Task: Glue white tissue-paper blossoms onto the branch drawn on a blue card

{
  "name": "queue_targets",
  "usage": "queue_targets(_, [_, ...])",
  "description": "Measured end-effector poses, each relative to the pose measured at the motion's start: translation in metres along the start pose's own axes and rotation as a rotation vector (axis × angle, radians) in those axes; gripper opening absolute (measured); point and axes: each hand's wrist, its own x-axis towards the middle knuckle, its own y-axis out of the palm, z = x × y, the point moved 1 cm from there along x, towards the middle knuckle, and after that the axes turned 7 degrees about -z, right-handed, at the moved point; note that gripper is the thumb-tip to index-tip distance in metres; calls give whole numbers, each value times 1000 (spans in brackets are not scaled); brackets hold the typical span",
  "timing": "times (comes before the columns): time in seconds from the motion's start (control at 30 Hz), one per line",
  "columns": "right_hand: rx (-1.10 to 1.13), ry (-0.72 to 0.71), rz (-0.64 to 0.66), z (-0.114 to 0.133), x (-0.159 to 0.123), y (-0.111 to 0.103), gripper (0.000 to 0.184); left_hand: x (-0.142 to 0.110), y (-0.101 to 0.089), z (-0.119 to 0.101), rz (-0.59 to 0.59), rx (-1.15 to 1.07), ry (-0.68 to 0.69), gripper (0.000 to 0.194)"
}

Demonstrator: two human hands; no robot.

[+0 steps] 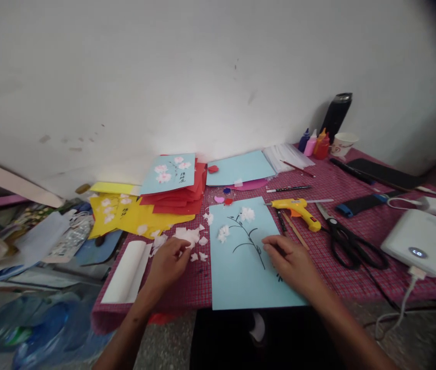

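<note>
A light blue sheet [233, 282] lies in front of me, with a drawn black branch and white paper blossoms [247, 214] on its upper part. My right hand [290, 262] rests over the sheet's right side, fingers loosely bent, the thumb a little apart and nothing visible in it. Left of the sheet, my left hand [167, 264] reaches into a scatter of torn white paper pieces [190, 236]. Its thumb and fingers are drawn together at the pile; whether a piece is between them is hidden.
A yellow glue gun [297, 207] and black scissors [351, 244] lie to the right, near a white power bank [423, 241]. Behind are a stack of red paper [179, 200], yellow sheets [119, 216] and paint bottles [321, 145]. A white paper roll [125, 272] lies at the left edge.
</note>
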Motion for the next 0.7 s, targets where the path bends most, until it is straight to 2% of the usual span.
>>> queue_targets(0.17, [-31, 2, -1, -2, 0, 0, 20, -7, 4, -15, 114, -26, 105, 16])
queue_targets(0.23, [-41, 4, 0, -2, 0, 0, 21, -7, 7, -21, 112, 6, 113, 18])
queue_targets(0.4, [-48, 17, -11, -3, -1, 2, 22, -8, 12, -25, 83, 172, 92, 8])
queue_targets(0.5, [-43, -4, -56, -3, -1, 2, 21, -9, 15, -26, 94, 186, 114, 12])
queue_targets(0.6, [-44, -53, -125, 6, -2, 0, 19, -10, 19, -25, 106, 177, 138, 17])
queue_targets(0.7, [-28, -118, -86, 29, -6, 1, 15, -11, 21, -23, 96, 144, 160, 20])
